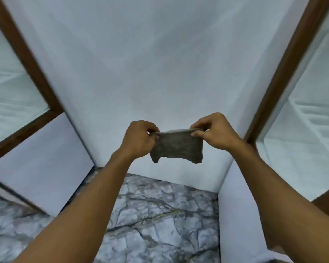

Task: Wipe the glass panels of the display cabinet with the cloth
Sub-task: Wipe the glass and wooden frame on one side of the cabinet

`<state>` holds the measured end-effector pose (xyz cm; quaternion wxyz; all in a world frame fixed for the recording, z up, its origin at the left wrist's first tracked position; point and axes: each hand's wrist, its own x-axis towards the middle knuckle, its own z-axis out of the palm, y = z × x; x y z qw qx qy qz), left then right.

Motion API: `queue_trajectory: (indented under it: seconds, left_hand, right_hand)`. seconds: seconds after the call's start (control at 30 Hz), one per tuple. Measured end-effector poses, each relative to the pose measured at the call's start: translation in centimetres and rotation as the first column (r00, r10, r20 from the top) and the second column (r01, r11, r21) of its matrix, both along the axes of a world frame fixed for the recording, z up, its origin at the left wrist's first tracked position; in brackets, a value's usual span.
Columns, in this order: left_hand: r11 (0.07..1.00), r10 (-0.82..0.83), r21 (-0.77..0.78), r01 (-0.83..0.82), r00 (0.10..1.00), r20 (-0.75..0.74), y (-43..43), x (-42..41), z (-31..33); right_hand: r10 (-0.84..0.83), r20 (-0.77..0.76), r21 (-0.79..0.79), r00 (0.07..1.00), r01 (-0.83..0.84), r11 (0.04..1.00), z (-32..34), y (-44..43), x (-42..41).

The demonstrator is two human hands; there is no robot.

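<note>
Both left hand (139, 138) and right hand (215, 132) are pinching the cloth (179, 147) by its top corners; I judge one slipping pinch is risking a drop to the floor (156, 215).

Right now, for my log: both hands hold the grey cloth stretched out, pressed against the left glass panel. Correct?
No. In the head view the left hand and right hand hold the grey cloth stretched out in mid-air before the white wall, not on the left glass panel.
</note>
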<state>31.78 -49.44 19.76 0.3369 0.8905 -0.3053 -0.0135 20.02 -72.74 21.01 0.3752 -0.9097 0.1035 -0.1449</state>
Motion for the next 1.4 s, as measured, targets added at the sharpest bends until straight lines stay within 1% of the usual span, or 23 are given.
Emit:
queue_trajectory:
  seconds: [0.13,0.23,0.3,0.37,0.43,0.53,0.67,0.73,0.8,0.83,0.93,0.97,1.03,1.13,1.2,1.27,1.33,1.4]
  left_hand:
    - [0.992,-0.123,-0.026,0.124,0.991,0.05,-7.7,3.6,1.4]
    - [0.967,-0.243,-0.045,0.25,0.963,0.121,-13.6,6.5,3.6]
    - [0.939,-0.326,-0.06,0.339,0.931,0.166,-17.5,7.8,5.6]
    - [0.905,-0.382,-0.114,0.409,0.901,0.205,-21.3,8.6,7.4]
    - [0.862,-0.42,-0.211,0.461,0.883,0.211,-25.0,9.0,9.0]
    - [0.781,-0.481,-0.348,0.519,0.855,0.195,-29.9,8.7,10.4]
    - [0.665,-0.472,-0.524,0.532,0.843,0.257,-35.9,7.9,11.9]
    - [0.59,-0.453,-0.599,0.541,0.836,0.31,-38.9,7.5,12.8]
    - [0.501,-0.459,-0.636,0.587,0.803,0.38,-41.8,6.9,13.6]
    - [0.45,-0.471,-0.641,0.621,0.775,0.42,-43.2,6.6,13.9]
    - [0.303,-0.498,-0.658,0.69,0.703,0.508,-47.2,5.4,14.6]
    - [0.258,-0.502,-0.67,0.696,0.689,0.523,-48.4,4.8,15.0]
    - [0.178,-0.521,-0.684,0.707,0.658,0.544,-50.5,3.1,15.9]
    - [0.089,-0.541,-0.681,0.727,0.609,0.58,-53.4,0.5,16.4]
    - [0.039,-0.577,-0.69,0.722,0.58,0.574,-54.7,-1.0,16.3]
    - [0.003,-0.641,-0.662,0.749,0.51,0.574,-55.1,-2.0,16.3]
    - [-0.013,-0.646,-0.601,0.799,0.452,0.615,-55.1,-2.8,16.4]
    - [0.011,-0.622,-0.572,0.82,0.453,0.638,-55.3,-3.4,16.8]
  right_hand:
    - [-0.182,0.05,-0.053,0.982,0.184,0.981,2.2,-5.1,0.4]
    - [-0.345,0.118,-0.087,0.931,0.356,0.93,4.6,-8.3,0.4]
    - [-0.451,0.168,-0.09,0.876,0.47,0.878,6.4,-9.9,0.1]
    - [-0.545,0.221,-0.087,0.808,0.573,0.815,8.0,-11.3,-0.4]
    - [-0.617,0.285,-0.078,0.734,0.659,0.748,9.4,-12.7,-0.8]
    - [-0.659,0.41,-0.117,0.63,0.753,0.647,11.1,-15.1,-1.2]
    - [-0.629,0.567,-0.246,0.531,0.839,0.486,13.6,-17.9,-1.3]
    - [-0.597,0.627,-0.314,0.501,0.864,0.395,15.0,-19.4,-1.2]
    - [-0.556,0.694,-0.359,0.458,0.889,0.284,16.4,-20.7,-1.0]
    - [-0.528,0.735,-0.374,0.427,0.903,0.21,17.1,-21.2,-1.0]
    - [-0.454,0.833,-0.386,0.316,0.92,-0.068,19.1,-22.2,-0.7]
    - [-0.43,0.857,-0.374,0.283,0.917,-0.141,19.6,-22.4,-0.8]
    - [-0.385,0.891,-0.352,0.241,0.901,-0.252,20.7,-22.9,-1.0]
    - [-0.305,0.927,-0.332,0.217,0.852,-0.404,21.4,-23.9,-1.6]
    - [-0.219,0.949,-0.31,0.228,0.805,-0.506,21.5,-24.3,-1.8]
    - [-0.149,0.959,-0.282,0.241,0.773,-0.568,21.7,-24.3,-2.0]
    - [-0.118,0.959,-0.272,0.256,0.732,-0.625,21.5,-24.3,-2.1]
    - [-0.152,0.95,-0.302,0.272,0.679,-0.669,20.7,-24.2,-2.2]
